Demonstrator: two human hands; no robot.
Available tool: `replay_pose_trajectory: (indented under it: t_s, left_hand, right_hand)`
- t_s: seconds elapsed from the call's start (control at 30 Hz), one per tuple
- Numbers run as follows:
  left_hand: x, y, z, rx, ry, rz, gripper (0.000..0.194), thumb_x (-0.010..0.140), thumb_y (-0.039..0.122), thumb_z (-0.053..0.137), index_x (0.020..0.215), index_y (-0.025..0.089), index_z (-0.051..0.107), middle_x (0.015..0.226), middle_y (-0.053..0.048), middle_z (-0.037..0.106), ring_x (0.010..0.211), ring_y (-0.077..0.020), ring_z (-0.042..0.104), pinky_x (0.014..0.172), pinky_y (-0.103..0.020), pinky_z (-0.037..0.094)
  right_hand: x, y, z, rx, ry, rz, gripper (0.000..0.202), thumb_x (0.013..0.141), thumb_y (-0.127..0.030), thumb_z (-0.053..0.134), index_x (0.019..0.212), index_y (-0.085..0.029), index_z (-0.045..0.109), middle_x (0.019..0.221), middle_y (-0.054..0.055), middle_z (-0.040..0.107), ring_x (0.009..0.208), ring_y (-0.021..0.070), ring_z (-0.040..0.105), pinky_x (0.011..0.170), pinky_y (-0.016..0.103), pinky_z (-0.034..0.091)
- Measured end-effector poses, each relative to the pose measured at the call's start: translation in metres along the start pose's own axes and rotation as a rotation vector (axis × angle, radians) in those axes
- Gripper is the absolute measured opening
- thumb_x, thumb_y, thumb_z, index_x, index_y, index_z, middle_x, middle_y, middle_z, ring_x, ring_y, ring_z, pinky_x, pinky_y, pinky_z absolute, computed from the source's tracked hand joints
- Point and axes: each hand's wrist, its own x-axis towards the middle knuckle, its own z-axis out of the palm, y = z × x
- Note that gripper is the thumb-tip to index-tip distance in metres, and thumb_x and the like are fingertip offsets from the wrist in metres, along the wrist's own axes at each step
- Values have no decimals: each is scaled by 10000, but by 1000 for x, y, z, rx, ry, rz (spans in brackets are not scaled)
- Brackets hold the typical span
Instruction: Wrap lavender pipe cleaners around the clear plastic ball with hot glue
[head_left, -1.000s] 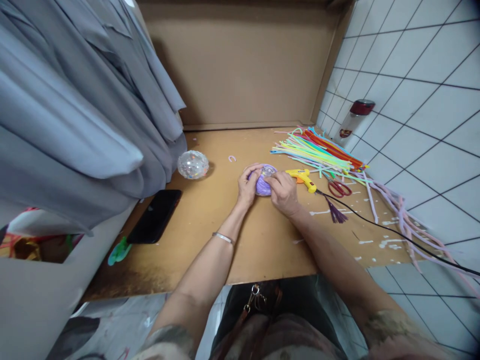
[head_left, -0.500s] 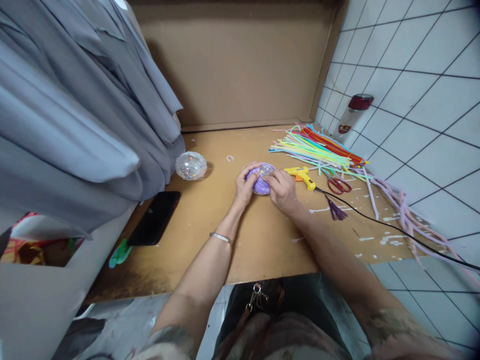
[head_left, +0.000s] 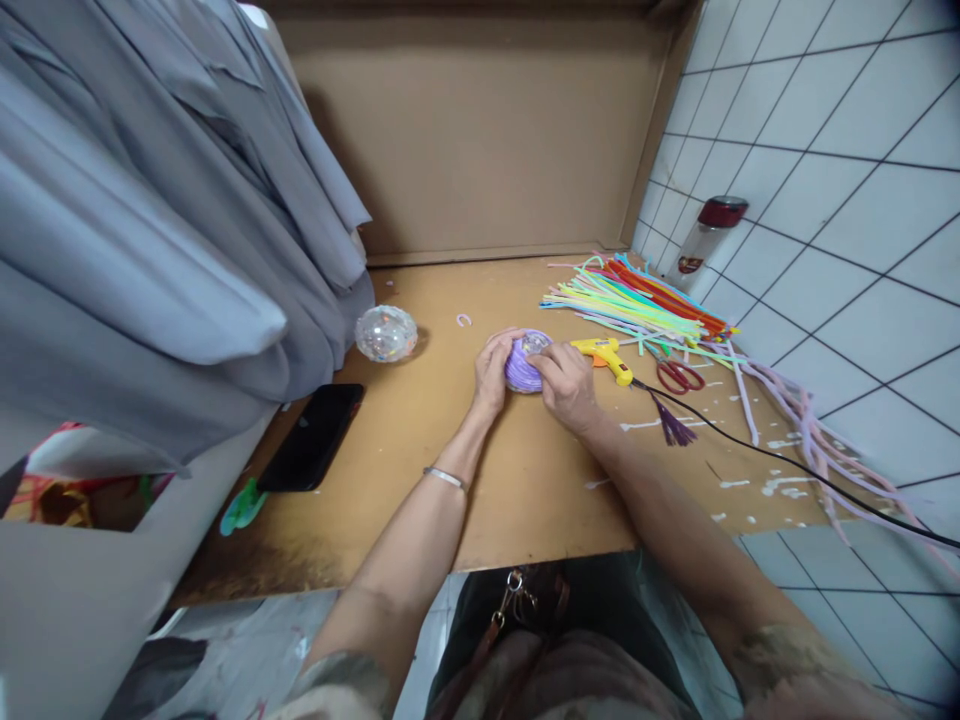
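A purple-wrapped ball (head_left: 523,372) with a clear, shiny top sits between my hands on the tan table (head_left: 405,430). My left hand (head_left: 493,368) is wrapped round its left side. On the right, my right hand (head_left: 564,378) has its fingers pinched at the ball's upper edge; whatever thin piece may be between them is too small to name. A yellow glue gun (head_left: 613,362) lies just right of my right hand. Farther left rests a clear ball (head_left: 386,334) with coloured specks inside.
Colourful pipe cleaners (head_left: 645,300), red-handled scissors (head_left: 680,376) and a purple tassel (head_left: 675,425) lie at right. A black cord runs off right. A jar (head_left: 701,240) stands by the tiled wall. Left are a black phone (head_left: 311,438), a green clip (head_left: 242,507) and grey cloth (head_left: 225,250).
My left thumb has drawn back from the ball's top, and more of the purple side shows. My right hand stays pinched at the upper edge. The whole view has shifted slightly.
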Motion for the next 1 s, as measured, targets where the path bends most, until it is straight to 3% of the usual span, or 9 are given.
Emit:
replay_pose_trajectory:
  t_s: [0.13, 0.5, 0.83, 1.0]
  left_hand:
    - [0, 2, 1, 17, -2, -9, 381, 862, 532, 625, 917, 190, 784, 1072, -92, 755, 1127, -232, 665, 1065, -376, 478]
    - [-2, 6, 1, 22, -13, -36, 212, 821, 338, 650, 921, 197, 771, 1124, -81, 735, 1176, -236, 645, 1101, -378, 456]
    - [-2, 4, 5, 5, 28, -37, 329, 857, 486, 642, 894, 187, 775, 1074, -95, 754, 1162, -239, 653, 1092, -389, 466]
    - [-1, 2, 8, 28, 70, -63, 253, 809, 415, 704, 890, 184, 768, 1062, -86, 748, 1112, -225, 669, 1070, -385, 481]
  right_hand:
    - [0, 1, 0, 1, -8, 5, 318, 994, -156, 405, 987, -201, 719, 833, 83, 612, 799, 211, 506, 710, 344, 389]
    - [0, 1, 0, -11, -1, -17, 315, 996, -158, 404, 992, -191, 717, 837, 88, 610, 794, 213, 496, 707, 343, 386]
    - [0, 0, 0, 5, -18, 15, 314, 997, -159, 402, 987, -200, 712, 840, 76, 608, 797, 204, 502, 721, 341, 379]
    - [0, 1, 0, 17, -21, 16, 312, 1001, -167, 403, 1006, -209, 713, 845, 76, 601, 799, 208, 500, 721, 345, 378]
